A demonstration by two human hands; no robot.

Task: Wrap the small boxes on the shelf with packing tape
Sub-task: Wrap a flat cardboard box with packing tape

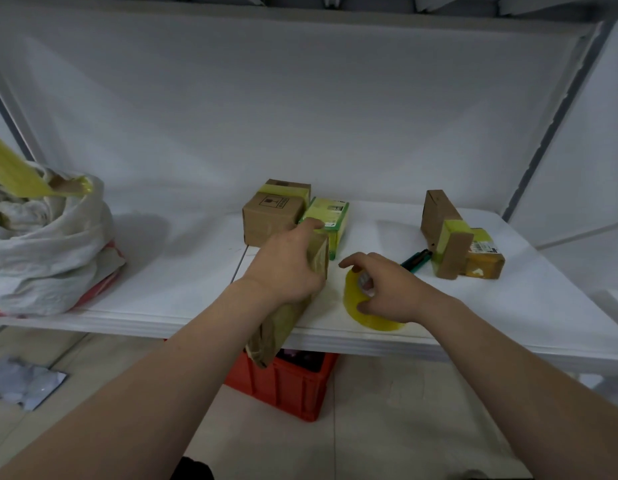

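Note:
My left hand (286,268) grips a long brown cardboard box (283,323) that lies on the white shelf (182,292) and sticks out over its front edge. To its right my right hand (387,289) holds a roll of yellowish packing tape (366,313), thumb on the roll's outer side and fingers over its core. Behind the left hand stand a taped brown box (269,216) and a green box (331,216). Two more taped brown boxes (449,237) stand at the right.
A dark pen-like tool (416,259) lies between the tape roll and the right-hand boxes. A white sack (47,251) stuffed with paper and tape scraps fills the shelf's left end. An orange crate (286,382) sits on the floor below the shelf.

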